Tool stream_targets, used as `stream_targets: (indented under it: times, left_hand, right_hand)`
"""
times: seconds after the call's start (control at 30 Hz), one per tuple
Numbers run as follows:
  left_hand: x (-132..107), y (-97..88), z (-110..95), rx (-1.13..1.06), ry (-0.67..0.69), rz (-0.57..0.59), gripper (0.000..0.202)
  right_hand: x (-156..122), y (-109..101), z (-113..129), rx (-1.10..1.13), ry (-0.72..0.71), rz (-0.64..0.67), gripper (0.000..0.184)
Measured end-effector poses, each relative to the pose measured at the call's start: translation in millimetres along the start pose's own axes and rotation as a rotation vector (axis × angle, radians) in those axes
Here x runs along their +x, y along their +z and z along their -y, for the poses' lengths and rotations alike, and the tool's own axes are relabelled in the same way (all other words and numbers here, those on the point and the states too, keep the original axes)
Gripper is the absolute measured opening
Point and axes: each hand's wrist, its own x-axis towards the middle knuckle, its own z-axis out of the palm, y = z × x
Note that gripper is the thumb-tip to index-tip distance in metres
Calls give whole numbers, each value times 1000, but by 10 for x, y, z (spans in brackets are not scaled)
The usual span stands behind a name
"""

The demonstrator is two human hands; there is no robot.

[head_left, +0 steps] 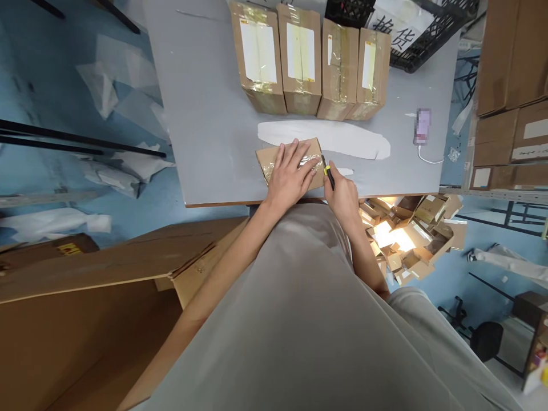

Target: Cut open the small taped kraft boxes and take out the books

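A small brown cardboard box [268,160] with clear tape over it lies near the table's front edge. My left hand [291,174] is spread flat on top of it, fingers stretched out. In my right hand [343,194] is a black and yellow utility knife [329,174], gripped with the fingers wrapped round it. Its tip meets the right edge of the box. Just behind the box lies a long white sheet [325,137], and a smaller white strip [346,171] shows beside my right hand.
Several taped cardboard boxes [299,85] stand in a row at the back of the grey table [205,114]. A black crate [411,60] is behind them to the right. A phone [422,127] with a white cable lies at right. A large open carton [107,262] stands at lower left.
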Motion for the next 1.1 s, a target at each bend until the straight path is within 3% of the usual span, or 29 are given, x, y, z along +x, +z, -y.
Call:
stream_targets:
  times: [0.47, 0.67, 0.8, 0.93, 1.03, 1.1]
  left_hand:
    - [-27, 4, 23, 31, 16, 26, 42]
    - [-16, 4, 0, 41, 1, 39, 43]
    - [-122, -107, 63, 62, -1, 31, 49]
    - [-406, -394, 261, 95, -44, -30, 59]
    - [-654, -619, 404, 120, -79, -114, 61]
    - [-798, -723, 447, 141, -102, -157, 63]
  right_hand:
    - [-44, -92, 332, -159, 173, 99, 66]
    - [-341, -181, 270, -205, 187, 168, 64]
    - [-446, -266, 58, -104, 93, 89, 57]
    - [-109, -90, -370, 234, 62, -90, 46]
    - [460, 295, -578, 503, 185, -28, 36]
    - [790, 563, -574, 678, 297, 77, 32]
